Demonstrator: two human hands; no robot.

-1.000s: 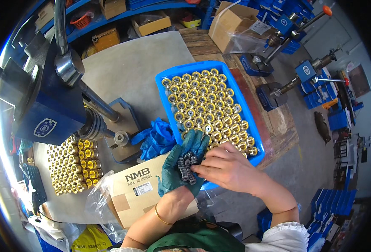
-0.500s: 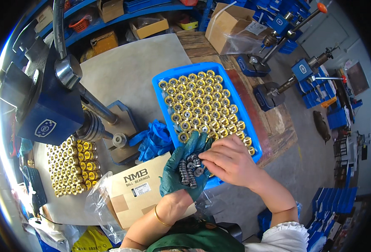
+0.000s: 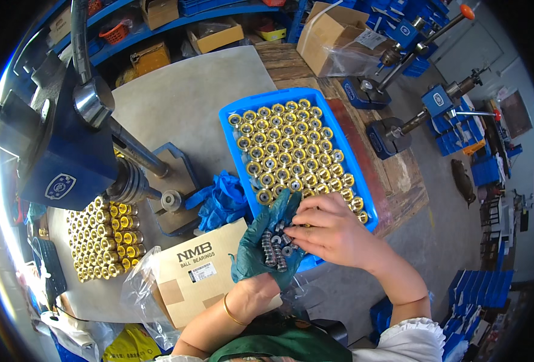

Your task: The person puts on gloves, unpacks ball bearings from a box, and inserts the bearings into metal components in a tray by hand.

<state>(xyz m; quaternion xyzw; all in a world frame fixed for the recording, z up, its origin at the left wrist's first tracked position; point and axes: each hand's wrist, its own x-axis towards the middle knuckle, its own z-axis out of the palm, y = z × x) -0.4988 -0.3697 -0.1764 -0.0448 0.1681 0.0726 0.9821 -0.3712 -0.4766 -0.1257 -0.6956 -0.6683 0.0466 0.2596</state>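
Observation:
My left hand (image 3: 250,258), in a teal glove, is cupped palm up round a heap of small steel ball bearings (image 3: 270,248); some lie stacked in short rows. Over that palm my bare right hand (image 3: 332,230) reaches in from the right, its fingers bent together at the bearings. Its fingertips seem to pinch one, though they are partly hidden. Just beyond both hands stands a blue tray (image 3: 233,158) filled with rows of round brass-coloured parts (image 3: 286,145), several with grey centres. My hands cover its near left corner.
Left of the tray stands a blue hand press (image 3: 67,163) with crumpled blue gloves (image 3: 223,202) beside its base. A cardboard box (image 3: 191,265) lies by my left forearm. More brass parts (image 3: 101,241) are grouped at the left. Two smaller presses (image 3: 369,90) (image 3: 393,133) stand at the right.
My right hand has shifted slightly over the left palm, its fingers now more gathered at the bearings. The bearings in the palm have moved a little. The tray has not moved.

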